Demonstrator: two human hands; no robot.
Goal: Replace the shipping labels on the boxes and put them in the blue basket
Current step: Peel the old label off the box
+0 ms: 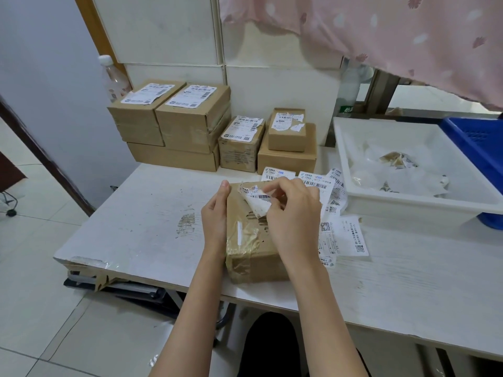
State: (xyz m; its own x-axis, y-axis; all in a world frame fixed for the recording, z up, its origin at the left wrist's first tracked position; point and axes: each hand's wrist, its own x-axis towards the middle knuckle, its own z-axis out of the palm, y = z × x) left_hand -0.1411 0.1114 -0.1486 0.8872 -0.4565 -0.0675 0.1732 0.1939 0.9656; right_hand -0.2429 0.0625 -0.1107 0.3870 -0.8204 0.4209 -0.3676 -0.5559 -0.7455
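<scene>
Peeling in progress at the near edge of the scuffed white tabletop [141,213]. Brown cardboard box wrapped in glossy clear tape [250,240] sits flat on the table, directly ahead of the person.

Left hand [216,216]: pressed along the box's left side, fingers straight, thumb up at the far corner. Bracing, not curled around anything.

Right hand [292,213]: over the box top, fingertips pinching a torn white barcode shipping label [258,201]. Label partly lifted and curled back from the cardboard; its far edge still clings near the box's far rim. Torn paper residue shows on the bare cardboard beneath.

Loose white printed label sheets [334,210] lie spread on the table just right of and behind the box, some overlapping.

Stack of brown cardboard boxes with white labels [190,123] stands against the wall at the back of the table: two larger ones on a flat base box at left, smaller ones to the right, one perched on another.

White rectangular plastic tray [408,208] right of the sheets, holding crumpled scraps of paper and tape. Blue plastic basket [473,142] at the far right edge, partly out of view, touching or just behind the tray; cannot tell which.

Pink patterned cloth [381,25] hangs overhead at upper right.
</scene>
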